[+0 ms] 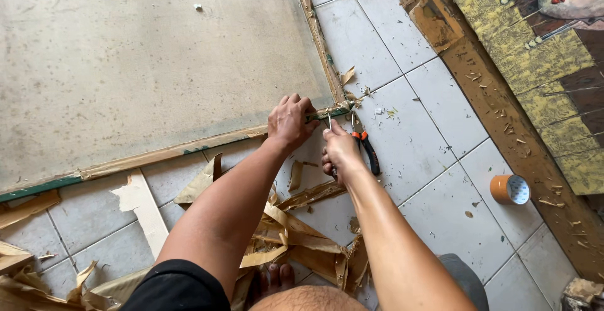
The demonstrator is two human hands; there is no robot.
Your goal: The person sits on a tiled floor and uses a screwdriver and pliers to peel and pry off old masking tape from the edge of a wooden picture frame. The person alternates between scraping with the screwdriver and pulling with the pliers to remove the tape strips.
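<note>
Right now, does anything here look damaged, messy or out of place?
Yes. Torn strips of brown paper tape litter the tiled floor below the big board, and its taped edge is ragged and peeling near the corner, where the left hand presses. The right hand holds pliers there.

The right hand (340,150) covers most of the thin metal tool (329,122) it grips, so its kind cannot be told. The board (145,59) and the painted canvas (553,53) run past the picture's edges. The right wrist hides part of the pliers (368,150).
</note>
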